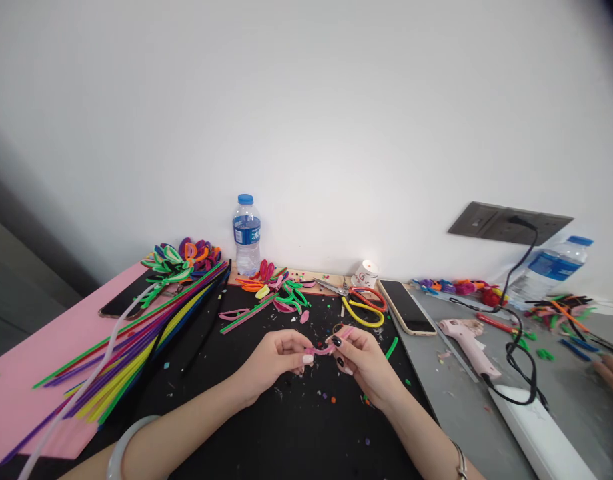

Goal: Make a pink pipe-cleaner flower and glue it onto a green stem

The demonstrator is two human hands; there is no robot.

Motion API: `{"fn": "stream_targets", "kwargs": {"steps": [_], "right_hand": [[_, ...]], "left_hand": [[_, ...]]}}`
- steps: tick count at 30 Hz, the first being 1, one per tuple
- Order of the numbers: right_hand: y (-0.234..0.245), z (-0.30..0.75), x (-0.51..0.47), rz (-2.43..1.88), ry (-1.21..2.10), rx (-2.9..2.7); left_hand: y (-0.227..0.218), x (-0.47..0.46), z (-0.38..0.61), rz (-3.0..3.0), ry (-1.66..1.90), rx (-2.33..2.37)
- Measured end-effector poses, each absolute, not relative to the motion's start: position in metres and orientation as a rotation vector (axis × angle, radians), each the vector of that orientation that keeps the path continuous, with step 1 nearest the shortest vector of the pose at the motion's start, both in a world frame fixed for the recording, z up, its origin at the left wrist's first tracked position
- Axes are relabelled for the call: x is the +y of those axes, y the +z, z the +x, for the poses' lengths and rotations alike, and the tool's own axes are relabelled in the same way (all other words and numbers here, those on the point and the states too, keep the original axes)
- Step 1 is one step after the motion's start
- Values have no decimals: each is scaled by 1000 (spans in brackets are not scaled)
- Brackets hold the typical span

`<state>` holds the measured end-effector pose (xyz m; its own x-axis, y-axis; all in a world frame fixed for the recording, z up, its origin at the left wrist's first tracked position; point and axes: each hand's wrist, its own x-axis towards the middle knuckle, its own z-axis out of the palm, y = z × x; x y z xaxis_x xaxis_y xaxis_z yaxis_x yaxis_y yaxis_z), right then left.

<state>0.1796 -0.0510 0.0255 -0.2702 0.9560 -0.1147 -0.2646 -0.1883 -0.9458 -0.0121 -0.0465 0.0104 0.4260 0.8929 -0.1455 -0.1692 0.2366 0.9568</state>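
Pink pipe cleaner (325, 351) is up off the worktop (286, 440), strung btwn both hands, roughly mid-view & close to the body. L hand (286, 353) has thumb + fingers pinched on one end; R hand (361, 360) is clamped on the other, w/ a bit poking up past the fingers. So each grip is together on the same piece, short span btwn them, sagging a touch. Can't tell if it's one strand or doubled; too small. Looks like a bend/shape step, my read. To do it well: hold the L end firm as anchor, let the R fingertips do the turning, & work in small bends, since the wire core prob. kinks if forced. Pinch near the bend, not way out at the tips, & go easy on the fuzz so it doesn't flatten. Mind any cut wire ends, they may prick. Scissors (347, 295) lie just beyond the R hand, handy if a trim's needed. Hold the work clear of the loose bits, e.g. the orange scrap (333, 400) below, & of the glue gun (466, 343) off to the R, tip poss. hot.
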Motion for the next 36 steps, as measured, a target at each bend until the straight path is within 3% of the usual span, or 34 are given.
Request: {"fn": "stream_targets", "kwargs": {"steps": [36], "right_hand": [[21, 177, -53, -986, 1628, -1112]], "left_hand": [[11, -50, -11, 1050, 848, 779]]}}
